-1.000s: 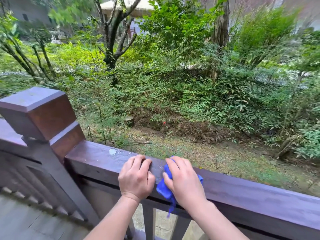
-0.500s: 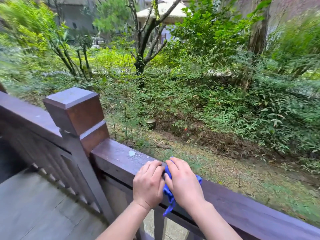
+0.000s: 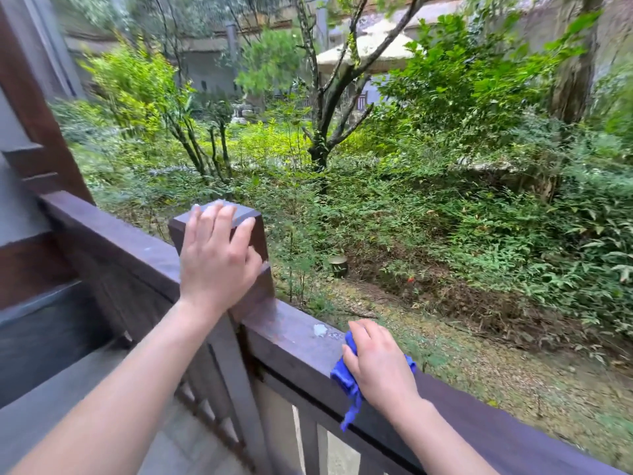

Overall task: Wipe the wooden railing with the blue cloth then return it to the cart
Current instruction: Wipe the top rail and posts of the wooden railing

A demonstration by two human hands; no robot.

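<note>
A dark wooden railing (image 3: 294, 341) runs from the left wall down to the lower right, with a square post (image 3: 251, 231) rising at its corner. My right hand (image 3: 378, 366) presses a bunched blue cloth (image 3: 344, 378) onto the rail's top, right of the post; a strip of cloth hangs over the near edge. A pale spot (image 3: 320, 329) lies on the rail just left of the cloth. My left hand (image 3: 217, 255) rests on the post, fingers spread over its cap. No cart is in view.
Beyond the rail lies a garden with shrubs, a forked tree (image 3: 322, 132) and bare ground. A wall with brown trim (image 3: 30, 138) stands at the left. Grey paving (image 3: 44, 416) lies on my side of the railing, with balusters below the rail.
My left hand has left the rail beside the cloth and moved up onto the post cap. The view has swung left. My right hand stays on the cloth.
</note>
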